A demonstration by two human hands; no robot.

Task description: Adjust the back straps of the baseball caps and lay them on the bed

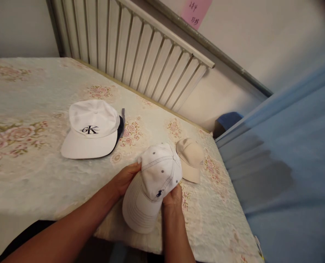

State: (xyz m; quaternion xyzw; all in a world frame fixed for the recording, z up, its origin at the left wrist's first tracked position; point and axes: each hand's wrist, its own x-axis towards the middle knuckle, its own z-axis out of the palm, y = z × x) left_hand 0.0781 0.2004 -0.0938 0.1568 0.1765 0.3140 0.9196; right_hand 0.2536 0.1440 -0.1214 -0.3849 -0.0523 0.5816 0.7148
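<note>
Between my two hands is a white baseball cap (157, 175) with a small dark embroidered figure on its front, its brim pointing down toward me. My left hand (128, 178) grips the cap's left side, the fingertips partly tucked behind it. On the other side, my right hand (173, 197) holds the lower right edge, its fingers mostly hidden under the crown. Just behind, a beige cap (191, 157) lies on the bed. To the left rests another white cap (92, 126) with black lettering, on top of a black cap (120, 129) that shows only at its edge.
A flowered cover (49, 182) spreads over the bed beneath the caps. Along the back wall runs a white radiator (140, 54). A blue curtain (277, 160) hangs at the right, with a dark blue object (229, 119) beside it. Pink paper (195, 12) is stuck above.
</note>
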